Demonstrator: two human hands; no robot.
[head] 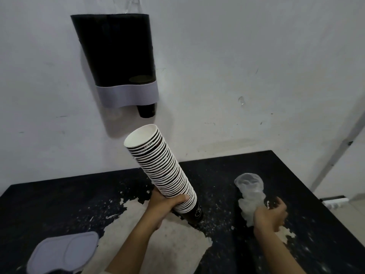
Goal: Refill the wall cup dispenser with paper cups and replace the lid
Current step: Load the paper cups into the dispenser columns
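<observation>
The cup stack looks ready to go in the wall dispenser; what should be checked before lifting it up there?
1. Left hand holds cup stack firmly near its base: ok.
2. Plastic sleeve off the cups, in right hand: ok.
3. Lid off the dispenser, lying on the table: ok.
4. Dispenser's top opening clear: cannot tell, seen from below.
5. Right hand free to steady the stack: not ok.
6. Stack straight: ok.
</observation>
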